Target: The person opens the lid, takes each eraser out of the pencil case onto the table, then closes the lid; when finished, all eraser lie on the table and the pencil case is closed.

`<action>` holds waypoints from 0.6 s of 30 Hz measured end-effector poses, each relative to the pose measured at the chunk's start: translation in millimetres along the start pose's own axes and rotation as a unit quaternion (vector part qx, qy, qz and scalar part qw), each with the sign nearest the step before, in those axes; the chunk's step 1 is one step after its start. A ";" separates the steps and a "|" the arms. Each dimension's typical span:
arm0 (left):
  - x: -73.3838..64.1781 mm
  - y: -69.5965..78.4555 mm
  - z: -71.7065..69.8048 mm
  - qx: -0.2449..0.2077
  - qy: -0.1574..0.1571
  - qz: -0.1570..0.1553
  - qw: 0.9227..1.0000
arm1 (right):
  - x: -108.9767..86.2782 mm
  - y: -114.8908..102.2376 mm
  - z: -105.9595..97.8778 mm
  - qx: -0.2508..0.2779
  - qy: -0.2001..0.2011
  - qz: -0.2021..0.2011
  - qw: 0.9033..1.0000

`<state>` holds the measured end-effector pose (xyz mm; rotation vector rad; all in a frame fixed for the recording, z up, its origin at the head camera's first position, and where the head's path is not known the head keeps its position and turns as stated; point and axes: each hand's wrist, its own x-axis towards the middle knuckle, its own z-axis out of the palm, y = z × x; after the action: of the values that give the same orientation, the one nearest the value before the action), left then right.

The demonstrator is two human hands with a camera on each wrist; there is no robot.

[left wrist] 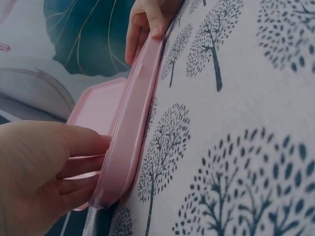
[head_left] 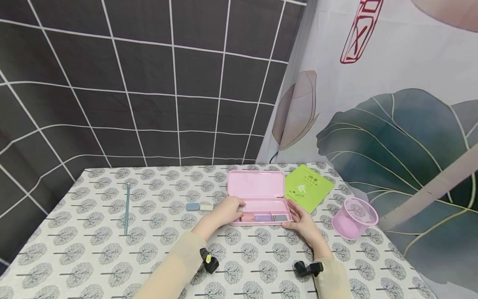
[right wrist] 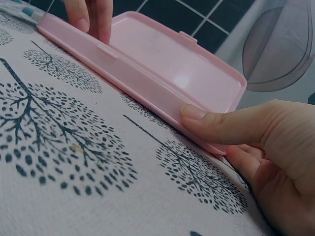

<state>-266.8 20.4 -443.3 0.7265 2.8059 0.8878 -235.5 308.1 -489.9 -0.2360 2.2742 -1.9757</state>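
Note:
An open pink pencil case (head_left: 260, 224) lies on the tabletop, its lid (head_left: 256, 184) tilted back. Small pink (head_left: 247, 217), purple (head_left: 263, 218) and grey (head_left: 279, 217) blocks sit in its front compartments. My left hand (head_left: 225, 211) reaches over the case's left end, fingers bent down inside; the fingertips are hidden behind the front wall in the right wrist view, and I cannot tell whether they pinch anything. The right hand (head_left: 304, 222) grips the other end, with its thumb (right wrist: 194, 112) pressed on the front wall and the other fingers around the end.
A blue-and-cream stick-shaped item (head_left: 193, 207) lies left of the case, partly behind my left hand. Farther left is a thin teal rod (head_left: 127, 209). A green booklet (head_left: 307, 187) lies behind my right hand, and a pink mesh-sided cup (head_left: 347, 224) stands to the right.

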 end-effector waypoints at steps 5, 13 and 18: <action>0.6 2.0 -1.1 0.014 0.007 0.007 1.000 | 0.1 -0.8 -0.3 0.002 0.000 0.003 1.000; 1.8 1.2 -0.9 0.026 0.007 0.025 0.999 | 0.4 1.6 -1.1 0.003 0.001 0.006 1.000; 2.5 -1.4 1.0 0.028 0.009 0.030 0.999 | 0.5 2.4 -1.3 0.005 0.000 0.006 1.000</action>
<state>-269.4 21.1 -444.8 0.8177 2.8480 0.8328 -236.3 309.6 -492.2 -0.2228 2.2606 -1.9798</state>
